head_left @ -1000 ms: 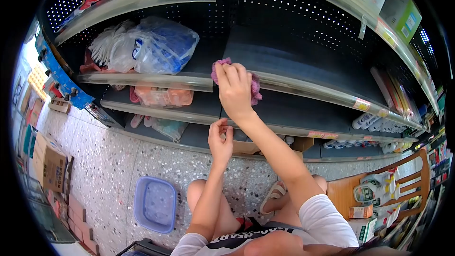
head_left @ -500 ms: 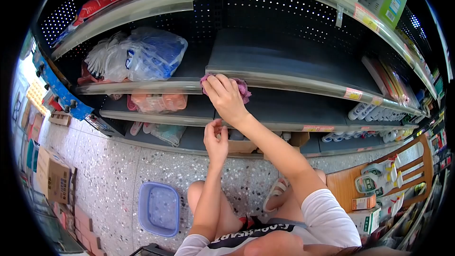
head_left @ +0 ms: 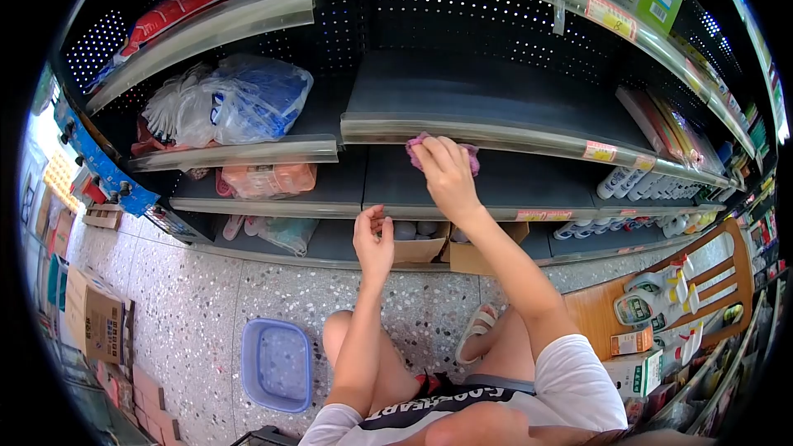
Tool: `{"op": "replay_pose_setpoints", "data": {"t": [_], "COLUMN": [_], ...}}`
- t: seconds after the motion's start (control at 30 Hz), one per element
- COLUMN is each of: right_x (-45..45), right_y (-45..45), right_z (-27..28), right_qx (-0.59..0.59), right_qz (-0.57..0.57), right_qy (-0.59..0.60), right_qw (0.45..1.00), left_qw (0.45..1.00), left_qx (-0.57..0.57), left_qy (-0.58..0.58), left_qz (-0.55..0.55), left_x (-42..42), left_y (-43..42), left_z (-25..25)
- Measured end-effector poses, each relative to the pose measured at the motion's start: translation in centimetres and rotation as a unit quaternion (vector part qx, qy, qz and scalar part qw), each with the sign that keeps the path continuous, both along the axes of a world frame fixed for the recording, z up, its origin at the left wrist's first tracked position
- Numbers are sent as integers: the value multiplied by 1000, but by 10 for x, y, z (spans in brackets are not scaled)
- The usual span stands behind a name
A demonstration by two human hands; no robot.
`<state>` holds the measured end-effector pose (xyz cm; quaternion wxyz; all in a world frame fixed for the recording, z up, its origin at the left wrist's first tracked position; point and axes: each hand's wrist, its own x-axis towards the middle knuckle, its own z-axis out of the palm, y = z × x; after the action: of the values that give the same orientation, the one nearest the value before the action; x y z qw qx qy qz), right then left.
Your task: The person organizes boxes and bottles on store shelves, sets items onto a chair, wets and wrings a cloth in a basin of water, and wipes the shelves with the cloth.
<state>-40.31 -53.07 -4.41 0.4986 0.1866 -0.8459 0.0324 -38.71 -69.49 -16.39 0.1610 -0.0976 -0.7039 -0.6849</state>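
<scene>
A crumpled pink-purple cloth (head_left: 471, 157) is pressed to the clear front strip (head_left: 529, 142) of the middle shelf. My right hand (head_left: 448, 172) is closed over it, arm stretched forward. Lower and further left, my left hand (head_left: 374, 244) hovers before the bottom shelves with its fingers loosely bent and the thumb apart, holding nothing. Behind it, open cardboard boxes (head_left: 420, 252) with grey rounded items stand on the lowest shelf.
Bagged goods (head_left: 248, 103) and an orange pack (head_left: 268, 179) sit on the left shelves. White bottles (head_left: 632, 183) line the right. A blue basin (head_left: 277, 363) stands on the floor. A wooden chair (head_left: 591, 314) at right bears spray bottles (head_left: 636, 307) and small boxes.
My right hand has slid rightward along the shelf's front strip with the cloth, away from the joint between the shelf sections. My left hand has stayed nearly in place.
</scene>
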Motion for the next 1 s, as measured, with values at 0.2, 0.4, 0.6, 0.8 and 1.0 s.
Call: {"op": "replay_pose_setpoints", "data": {"t": [0.2,0.4,0.6,0.8,1.0], "right_x": [18,13,-7,-30,-47], "right_y": [33,23,-16,-62,-96], "right_z": [2,0,4,2,3], "right_qx": [-21,-53,-22,-12,2], "right_qz": [-19,-16,18,35,43], "right_qy": [11,15,13,7,25], "right_qw": [1000,998,999,999,999], "left_qw": [1000,1000,1000,999,1000], "left_qx": [-9,10,4,28,0], "left_qy": [-10,-7,-4,-16,-2], "left_qz": [0,-2,1,-11,7], "left_x": [0,0,0,-5,-2], "left_y": [3,5,4,6,4], "left_z": [-4,-1,7,2,10]}}
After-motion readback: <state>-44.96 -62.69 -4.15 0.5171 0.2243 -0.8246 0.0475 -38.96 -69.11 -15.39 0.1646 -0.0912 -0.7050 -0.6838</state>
